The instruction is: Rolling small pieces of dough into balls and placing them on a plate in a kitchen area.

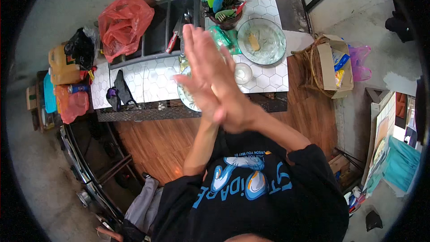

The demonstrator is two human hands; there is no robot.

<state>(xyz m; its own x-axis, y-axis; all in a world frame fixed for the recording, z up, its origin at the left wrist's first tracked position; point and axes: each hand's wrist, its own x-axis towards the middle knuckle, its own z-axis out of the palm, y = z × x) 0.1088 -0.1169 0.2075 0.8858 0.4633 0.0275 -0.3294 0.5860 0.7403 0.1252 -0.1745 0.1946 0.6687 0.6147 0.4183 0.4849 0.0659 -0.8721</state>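
My left hand and my right hand are pressed palm to palm above the table's front edge, fingers stretched away from me. Both are blurred. A pale patch shows between the palms, but I cannot tell whether it is something held. Beyond them, right of centre, a round plate with a dark rim carries a yellowish elongated lump. A clear glass bowl or cup stands close to my right hand. Another plate is mostly hidden behind my left hand.
A grey divided cutlery tray holds a red-handled knife and spoons. A utensil basket stands behind a green plastic packet. A red plastic bag lies at left, near a yellow jug. An open cardboard box sits right.
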